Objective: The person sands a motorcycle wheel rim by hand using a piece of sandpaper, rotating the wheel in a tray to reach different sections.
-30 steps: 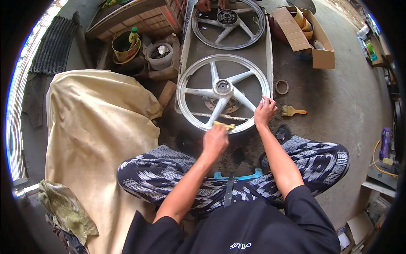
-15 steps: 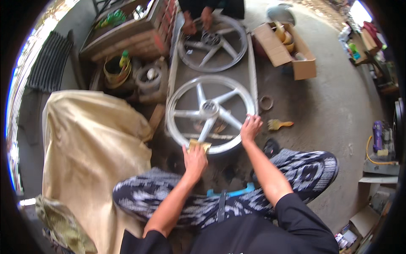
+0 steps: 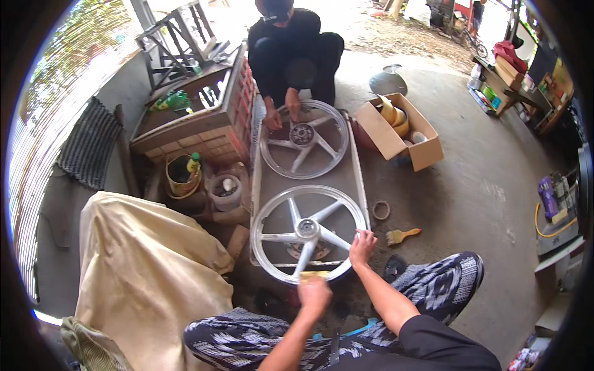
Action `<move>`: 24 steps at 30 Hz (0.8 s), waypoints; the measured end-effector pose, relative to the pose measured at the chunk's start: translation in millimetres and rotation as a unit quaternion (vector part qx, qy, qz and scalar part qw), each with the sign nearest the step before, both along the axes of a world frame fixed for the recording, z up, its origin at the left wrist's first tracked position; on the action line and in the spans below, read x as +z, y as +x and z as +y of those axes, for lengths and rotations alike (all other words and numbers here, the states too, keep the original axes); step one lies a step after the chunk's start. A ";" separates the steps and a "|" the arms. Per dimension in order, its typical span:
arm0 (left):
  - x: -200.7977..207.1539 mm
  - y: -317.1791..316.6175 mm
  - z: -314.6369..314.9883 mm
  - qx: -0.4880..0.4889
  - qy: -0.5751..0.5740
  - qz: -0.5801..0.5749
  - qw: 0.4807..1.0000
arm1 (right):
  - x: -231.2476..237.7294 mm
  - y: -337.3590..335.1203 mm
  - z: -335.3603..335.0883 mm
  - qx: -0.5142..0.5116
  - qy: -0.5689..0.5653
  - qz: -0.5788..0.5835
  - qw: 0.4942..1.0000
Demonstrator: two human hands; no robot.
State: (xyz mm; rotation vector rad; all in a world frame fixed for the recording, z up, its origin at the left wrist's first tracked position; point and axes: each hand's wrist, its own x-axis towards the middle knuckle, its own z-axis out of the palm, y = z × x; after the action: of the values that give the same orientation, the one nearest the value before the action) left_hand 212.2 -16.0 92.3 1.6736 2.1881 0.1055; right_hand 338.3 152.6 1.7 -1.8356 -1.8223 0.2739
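Note:
A silver five-spoke motorcycle wheel rim [image 3: 306, 228] lies flat in front of me, on a low framed tray or board [image 3: 364, 204]. My left hand [image 3: 315, 293], smeared by motion, presses a folded yellow piece of what looks like sandpaper [image 3: 315, 274] onto the near edge of the wheel rim. On the right edge, my right hand [image 3: 362, 247] grips the same rim with its fingers curled over it. Beyond it lies a second wheel rim [image 3: 302, 134] with a darker hub, where a crouching co-worker's hands [image 3: 292, 106] touch its far side.
Right of the board are a brush [image 3: 403, 235], a tape-like ring [image 3: 382, 210] and an open cardboard box [image 3: 427, 153] holding rolls. To the left stand a tan cloth-covered heap [image 3: 148, 266], a bucket [image 3: 184, 179], a clear tub [image 3: 226, 196] and a wooden crate [image 3: 185, 139].
The view has tilted up, so the co-worker shows more fully. My left hand with the sandpaper has slid rightward along the near edge; my right hand keeps its hold on the rim.

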 end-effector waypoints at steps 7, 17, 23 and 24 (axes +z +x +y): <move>-11.6 -32.7 -21.9 0.068 0.035 0.024 0.997 | 1.5 1.1 -1.0 0.026 -0.011 -0.011 1.000; -5.5 19.2 13.5 0.008 0.029 -0.065 0.997 | -1.8 12.8 -0.6 -0.008 -0.048 -0.031 0.998; -11.8 -19.4 -13.5 -0.002 0.056 0.037 0.998 | 7.9 -7.3 -0.5 -0.007 -0.049 -0.039 0.998; -17.9 -6.6 -6.8 0.015 0.069 0.019 0.997 | 7.5 -12.5 -3.2 0.000 -0.049 -0.045 0.998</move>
State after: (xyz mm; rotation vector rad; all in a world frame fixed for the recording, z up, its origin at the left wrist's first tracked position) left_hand 205.6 -22.7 74.4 1.7279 2.2807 0.2394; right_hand 325.8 149.4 9.2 -1.9438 -1.9007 0.2897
